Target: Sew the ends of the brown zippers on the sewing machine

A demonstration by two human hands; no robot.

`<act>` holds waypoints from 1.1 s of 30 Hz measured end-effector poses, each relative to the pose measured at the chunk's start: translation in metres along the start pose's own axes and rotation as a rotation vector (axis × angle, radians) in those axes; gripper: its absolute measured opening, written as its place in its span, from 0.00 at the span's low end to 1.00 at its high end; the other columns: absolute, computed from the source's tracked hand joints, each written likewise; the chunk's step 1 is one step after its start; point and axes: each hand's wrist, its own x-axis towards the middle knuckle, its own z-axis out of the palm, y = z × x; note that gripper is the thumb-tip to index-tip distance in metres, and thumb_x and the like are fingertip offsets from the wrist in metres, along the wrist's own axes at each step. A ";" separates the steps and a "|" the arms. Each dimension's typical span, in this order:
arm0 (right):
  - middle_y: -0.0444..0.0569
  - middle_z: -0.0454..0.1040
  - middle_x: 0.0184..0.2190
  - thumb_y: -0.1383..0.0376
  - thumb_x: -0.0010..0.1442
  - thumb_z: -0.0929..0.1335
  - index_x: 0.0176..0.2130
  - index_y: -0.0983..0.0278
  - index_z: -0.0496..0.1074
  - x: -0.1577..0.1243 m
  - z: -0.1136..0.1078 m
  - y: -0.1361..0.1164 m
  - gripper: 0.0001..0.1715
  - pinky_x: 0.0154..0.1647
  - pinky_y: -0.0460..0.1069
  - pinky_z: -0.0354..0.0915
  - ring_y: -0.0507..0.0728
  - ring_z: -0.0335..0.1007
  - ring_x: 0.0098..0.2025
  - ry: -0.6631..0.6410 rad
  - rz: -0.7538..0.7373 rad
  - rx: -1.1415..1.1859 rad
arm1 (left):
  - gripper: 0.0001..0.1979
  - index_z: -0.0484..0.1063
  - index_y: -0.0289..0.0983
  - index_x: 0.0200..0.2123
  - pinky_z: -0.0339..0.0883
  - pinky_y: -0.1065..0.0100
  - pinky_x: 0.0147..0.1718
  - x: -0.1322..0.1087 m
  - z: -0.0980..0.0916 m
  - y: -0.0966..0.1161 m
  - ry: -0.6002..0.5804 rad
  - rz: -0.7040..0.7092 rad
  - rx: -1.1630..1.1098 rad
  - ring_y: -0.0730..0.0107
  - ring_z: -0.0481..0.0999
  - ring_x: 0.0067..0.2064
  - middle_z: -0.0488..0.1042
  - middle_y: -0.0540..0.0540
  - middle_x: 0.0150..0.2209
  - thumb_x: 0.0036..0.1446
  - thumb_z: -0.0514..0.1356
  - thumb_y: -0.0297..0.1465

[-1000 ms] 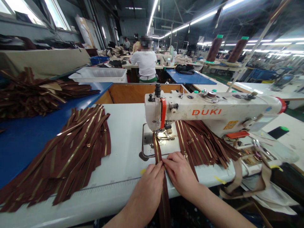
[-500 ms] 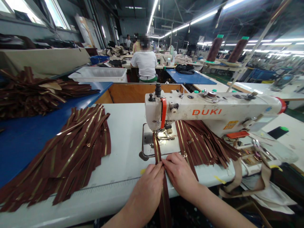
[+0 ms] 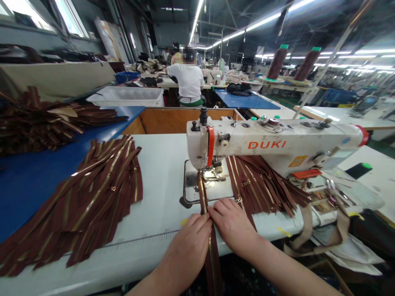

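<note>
A long brown zipper (image 3: 203,193) with gold teeth runs from under the presser foot of the white sewing machine (image 3: 234,142) toward me and hangs over the table's front edge. My left hand (image 3: 195,236) pinches it from the left side, near that edge. From the right, my right hand (image 3: 231,220) grips the same zipper, its fingertips meeting those of the left. Close beyond my right hand lies a fan of brown zippers (image 3: 259,185) with gold pulls, partly under the machine arm. A larger heap of brown zippers (image 3: 105,197) covers the table on the left.
More brown strips pile up on a blue table (image 3: 18,201) at far left. A white plastic bin (image 3: 126,96) stands behind. Scissors (image 3: 333,191) and small parts sit in a tray at right. Two brown thread cones (image 3: 277,63) stand at back right; a person in white (image 3: 188,80) sits ahead.
Both hands keep their hold on the zipper, with hardly any movement. The whole view has shifted slightly. The person ahead has moved their left arm outward.
</note>
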 end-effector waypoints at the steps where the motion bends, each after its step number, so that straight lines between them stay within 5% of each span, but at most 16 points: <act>1: 0.50 0.68 0.35 0.71 0.61 0.65 0.45 0.66 0.69 0.001 -0.001 0.000 0.11 0.41 0.54 0.60 0.59 0.60 0.40 -0.003 -0.010 -0.013 | 0.18 0.72 0.34 0.41 0.71 0.58 0.44 -0.001 0.000 -0.003 0.011 0.008 -0.015 0.62 0.73 0.43 0.76 0.41 0.39 0.62 0.44 0.20; 6: 0.50 0.68 0.35 0.71 0.60 0.66 0.41 0.66 0.70 0.003 -0.003 0.000 0.08 0.43 0.54 0.60 0.59 0.59 0.39 -0.025 -0.072 -0.080 | 0.16 0.70 0.31 0.46 0.70 0.58 0.47 0.002 -0.004 -0.026 0.076 0.062 0.022 0.61 0.72 0.46 0.75 0.40 0.42 0.63 0.45 0.21; 12: 0.51 0.68 0.36 0.71 0.59 0.67 0.40 0.67 0.70 0.004 -0.006 0.001 0.07 0.44 0.54 0.60 0.59 0.60 0.39 -0.049 -0.097 -0.112 | 0.11 0.71 0.32 0.41 0.68 0.56 0.48 0.017 -0.003 -0.047 -0.150 0.074 0.112 0.59 0.71 0.46 0.74 0.41 0.42 0.60 0.51 0.21; 21: 0.48 0.69 0.34 0.70 0.61 0.66 0.43 0.65 0.70 0.001 -0.008 0.007 0.09 0.41 0.52 0.61 0.58 0.60 0.40 -0.053 0.020 0.027 | 0.11 0.70 0.32 0.43 0.68 0.58 0.47 0.015 -0.002 -0.047 -0.139 0.072 0.124 0.60 0.71 0.45 0.73 0.41 0.42 0.60 0.51 0.21; 33: 0.48 0.68 0.34 0.70 0.62 0.65 0.39 0.66 0.70 0.002 0.001 0.009 0.05 0.40 0.51 0.60 0.57 0.60 0.39 -0.030 -0.092 0.017 | 0.12 0.71 0.32 0.43 0.68 0.58 0.47 0.015 -0.003 -0.047 -0.153 0.063 0.089 0.60 0.70 0.45 0.73 0.41 0.42 0.60 0.50 0.21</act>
